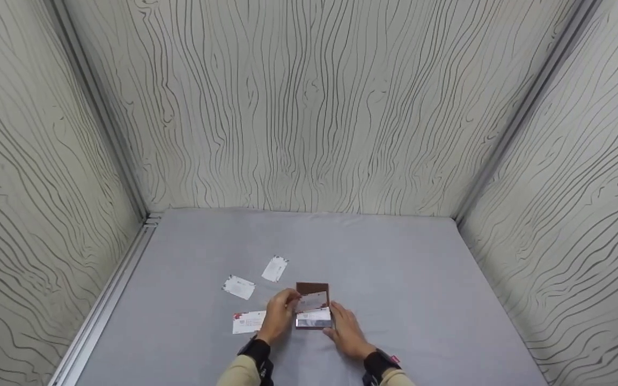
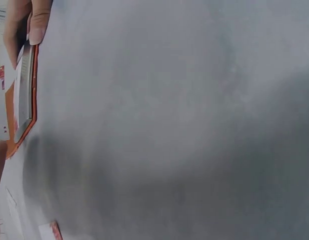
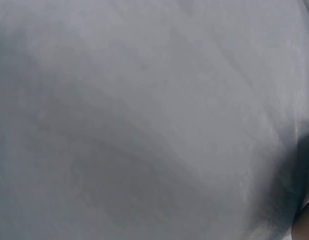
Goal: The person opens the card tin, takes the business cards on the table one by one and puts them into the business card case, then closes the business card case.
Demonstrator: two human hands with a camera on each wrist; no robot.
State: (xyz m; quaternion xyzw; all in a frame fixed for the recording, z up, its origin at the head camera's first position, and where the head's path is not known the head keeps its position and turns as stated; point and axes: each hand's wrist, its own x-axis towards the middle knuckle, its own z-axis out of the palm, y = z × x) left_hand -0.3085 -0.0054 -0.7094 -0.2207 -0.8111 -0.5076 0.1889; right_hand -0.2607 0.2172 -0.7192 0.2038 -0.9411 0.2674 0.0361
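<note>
A brown card case [image 1: 313, 287] lies open on the grey cloth, its lower part shiny like metal. One white card with red print [image 1: 314, 315] sits in that lower part. Over it, tilted, is a second white and red card [image 1: 313, 302], which my left hand [image 1: 278, 315] pinches by its left edge. My right hand [image 1: 347, 332] grips the case at its right side, thumb at the lower corner. The left wrist view catches the right thumb [image 2: 37, 34] on the case's edge [image 2: 33, 85]. In the right wrist view only a sliver of hand [image 3: 304, 225] shows.
Two white cards, one upper [image 1: 275, 269] and one lower [image 1: 238, 287], lie apart to the left of the case. A white and red card [image 1: 247, 321] is partly covered by the left hand. Grey cloth [image 1: 411, 268] spreads around, and patterned walls [image 1: 309, 107] enclose it.
</note>
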